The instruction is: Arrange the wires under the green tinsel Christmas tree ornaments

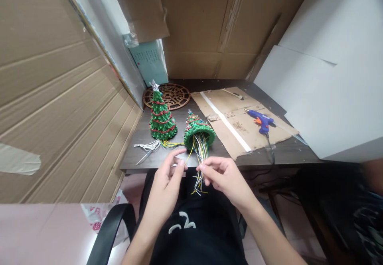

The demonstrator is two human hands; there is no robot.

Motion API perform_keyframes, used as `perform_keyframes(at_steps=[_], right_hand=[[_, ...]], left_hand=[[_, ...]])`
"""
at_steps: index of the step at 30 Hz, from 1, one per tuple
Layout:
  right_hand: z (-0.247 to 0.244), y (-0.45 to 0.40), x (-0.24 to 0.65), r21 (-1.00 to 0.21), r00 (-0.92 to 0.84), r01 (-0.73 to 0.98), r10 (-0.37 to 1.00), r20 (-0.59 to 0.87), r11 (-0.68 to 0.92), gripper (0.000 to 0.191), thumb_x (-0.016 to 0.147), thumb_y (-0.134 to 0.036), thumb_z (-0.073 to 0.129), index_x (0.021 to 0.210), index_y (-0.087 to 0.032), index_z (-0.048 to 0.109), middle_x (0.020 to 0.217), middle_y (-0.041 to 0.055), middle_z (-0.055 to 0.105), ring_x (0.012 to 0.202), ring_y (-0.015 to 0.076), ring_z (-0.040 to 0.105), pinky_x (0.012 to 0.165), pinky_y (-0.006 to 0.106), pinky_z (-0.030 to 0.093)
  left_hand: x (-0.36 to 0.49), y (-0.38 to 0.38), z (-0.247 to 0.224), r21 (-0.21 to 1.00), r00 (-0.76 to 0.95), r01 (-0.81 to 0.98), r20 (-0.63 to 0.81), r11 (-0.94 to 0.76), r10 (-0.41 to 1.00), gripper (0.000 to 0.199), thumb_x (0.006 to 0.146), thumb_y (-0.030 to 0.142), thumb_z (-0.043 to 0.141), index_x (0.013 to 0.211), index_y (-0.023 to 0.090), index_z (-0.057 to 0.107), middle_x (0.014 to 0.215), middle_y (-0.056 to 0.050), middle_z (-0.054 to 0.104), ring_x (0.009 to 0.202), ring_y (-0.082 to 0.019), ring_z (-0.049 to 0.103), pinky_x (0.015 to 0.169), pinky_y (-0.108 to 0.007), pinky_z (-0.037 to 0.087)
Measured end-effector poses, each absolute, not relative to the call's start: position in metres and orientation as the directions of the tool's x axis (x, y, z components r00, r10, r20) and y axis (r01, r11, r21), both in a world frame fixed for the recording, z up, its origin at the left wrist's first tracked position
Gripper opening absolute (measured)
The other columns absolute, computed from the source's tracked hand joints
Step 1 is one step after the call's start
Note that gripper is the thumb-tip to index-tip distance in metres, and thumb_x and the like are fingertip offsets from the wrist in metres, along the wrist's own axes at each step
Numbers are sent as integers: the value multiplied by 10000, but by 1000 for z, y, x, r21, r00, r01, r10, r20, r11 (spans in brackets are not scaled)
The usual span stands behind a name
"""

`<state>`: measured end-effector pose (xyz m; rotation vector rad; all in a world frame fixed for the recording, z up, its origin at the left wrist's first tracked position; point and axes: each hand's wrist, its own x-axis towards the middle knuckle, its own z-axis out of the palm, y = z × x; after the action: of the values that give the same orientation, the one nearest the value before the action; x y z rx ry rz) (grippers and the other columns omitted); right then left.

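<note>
A small green Christmas tree (198, 129) lies tipped toward me on the dark table (287, 152), its hollow base facing me. A bundle of thin coloured wires (200, 153) hangs out of that base over the table edge. My right hand (224, 175) pinches several of these wires near the edge. My left hand (169, 173) pinches a single yellow wire drawn aside from the bundle. A second green tree (161, 117) with red garlands and a clear star stands upright to the left, with its own wires (149, 146) spread on the table.
A blue glue gun (261, 120) rests on a flattened cardboard sheet (230, 113) at the right, its cord running off the table edge. A round ornate brown disc (172, 95) lies at the back. Cardboard walls stand left and behind, white panels at the right. A black chair arm (107, 229) is at lower left.
</note>
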<state>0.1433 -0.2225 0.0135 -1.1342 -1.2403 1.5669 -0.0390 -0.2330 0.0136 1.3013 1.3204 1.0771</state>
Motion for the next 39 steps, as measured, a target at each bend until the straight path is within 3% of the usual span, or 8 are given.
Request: perform_keyframes(at_steps=[3,6,11,14,18,23,31,39], right_hand=[[17,-215,159,-995,-111,-12,989,-96,-98,339,878,-508,730,850,-171,702,557,-32,568,437,64,364,431,214,254],[17,-201,180,-967,123,250,989,78,45,304,875,-473,718,819,-174,718,566,-21,562,478,100,444,475,244,333],[0,-185,190,-763,130,629,947,293,150,207,893,-353,662,804,-185,745,574,-10,612,529,144,566,582,287,438],[-8,-183,185,-749,102,645,955,280,151,173,908,-323,637,884,-187,741,601,-4,652,553,159,617,609,294,474],[-3,-191,176,-796,176,583,932,318,162,116,903,-309,653,893,-195,671,727,24,717,615,162,667,619,279,512],[9,-203,159,-810,-20,521,953,303,269,153,916,-300,667,792,-210,674,668,-11,657,551,126,568,571,261,459],[7,-206,156,-755,-172,602,966,194,259,131,850,-312,803,966,-250,797,758,-15,668,575,128,524,596,273,420],[13,-216,148,-465,-116,865,976,182,190,101,876,-321,777,842,-228,795,770,21,660,649,178,590,616,314,349]], left_hand=[[-40,-229,17,978,23,184,-100,94,995,489,947,595,575,1265,230,643,674,33,484,563,-108,369,514,-226,258],[-41,-227,15,962,10,251,-115,109,993,503,931,635,575,1098,180,707,573,58,357,524,-98,293,496,-230,175],[-38,-221,5,985,120,92,-157,146,980,425,947,583,566,1077,187,647,648,22,564,477,-100,434,436,-206,284],[-33,-216,2,989,95,-37,-141,145,985,387,912,513,636,1126,191,620,771,7,605,502,-80,444,426,-183,296],[-26,-212,0,975,70,-127,-173,181,982,354,890,482,678,1062,173,660,633,75,376,496,-49,242,449,-163,174],[-18,-213,-4,967,92,-148,-197,209,976,403,906,550,654,1064,179,654,594,98,256,487,-59,168,440,-175,133],[-20,-214,-11,976,58,-134,-166,172,984,359,940,505,618,1133,204,597,574,90,400,462,-54,274,436,-149,204],[-16,-216,-9,987,73,-93,-127,134,989,326,970,476,568,1116,185,586,587,52,565,433,-61,381,415,-154,266]])
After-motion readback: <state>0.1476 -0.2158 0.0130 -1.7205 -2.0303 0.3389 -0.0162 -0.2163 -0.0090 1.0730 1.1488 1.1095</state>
